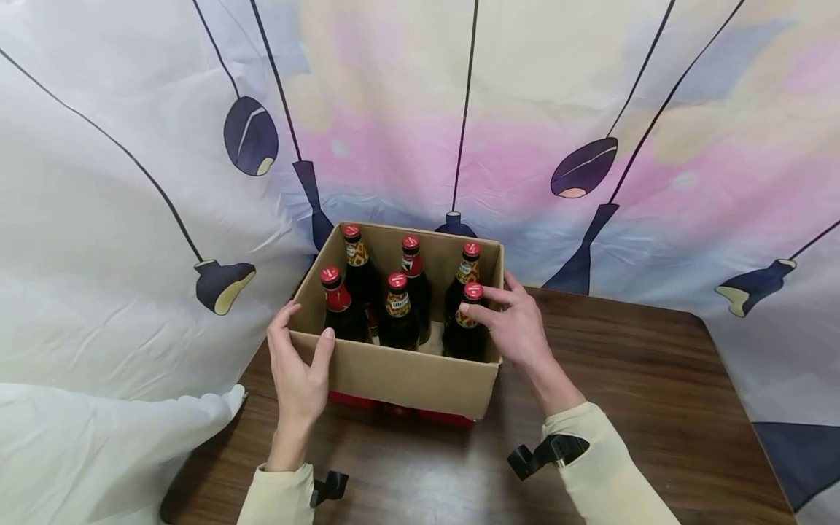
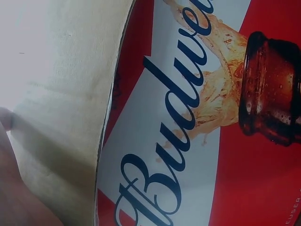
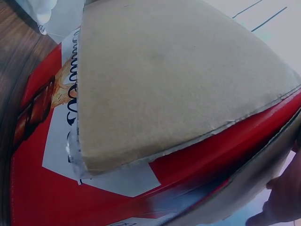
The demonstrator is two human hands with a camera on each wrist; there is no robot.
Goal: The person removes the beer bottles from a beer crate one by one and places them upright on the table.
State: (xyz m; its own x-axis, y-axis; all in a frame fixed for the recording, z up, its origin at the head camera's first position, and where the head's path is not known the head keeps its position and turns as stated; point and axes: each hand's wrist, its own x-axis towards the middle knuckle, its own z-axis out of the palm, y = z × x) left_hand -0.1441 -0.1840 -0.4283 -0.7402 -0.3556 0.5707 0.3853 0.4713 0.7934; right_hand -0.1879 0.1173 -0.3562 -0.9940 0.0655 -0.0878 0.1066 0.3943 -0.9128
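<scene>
Cardboard box, one, top open, on a brown wooden table. Clock directions run from the box's middle in the head view, twelve being the far side. Side panel in the left wrist view: red and white, dark script, amber bottle-neck print; bare brown flap folded over it.

Contents: dark bottles, six, upright, red caps. Far row: bottle at ten, bottle at twelve, bottle at two. Near row: bottle at nine, bottle at six, bottle at four.

Right hand, at three: thumb and forefinger pinching the neck of the bottle at four.

Left hand, at eight: gripping the box's near corner, thumb on the near flap.

Cream sleeves, two, each with a black wrist mount.

Backdrop, at twelve: pale cloth, printed hanging lamps.
</scene>
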